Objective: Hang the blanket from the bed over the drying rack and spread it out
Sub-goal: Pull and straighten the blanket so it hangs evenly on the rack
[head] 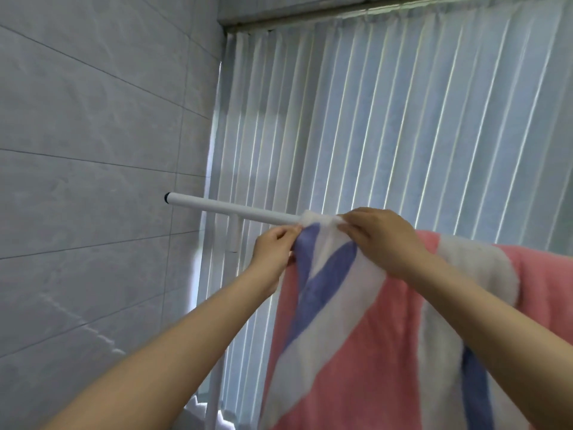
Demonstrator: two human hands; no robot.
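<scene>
A fluffy blanket (366, 346) with pink, white and blue stripes hangs over the white top bar of the drying rack (229, 209). The bar runs from centre left toward the right, and its left end stays bare. My left hand (274, 252) pinches the blanket's left edge just below the bar. My right hand (383, 238) grips the white corner on top of the bar, close beside the left hand. More of the blanket drapes to the right edge of the view and down past the bottom.
A grey tiled wall (93, 150) fills the left side, close to the bar's black-capped end. White pleated curtains (387, 119) cover a window behind the rack. A white upright of the rack (212, 352) descends below the bar.
</scene>
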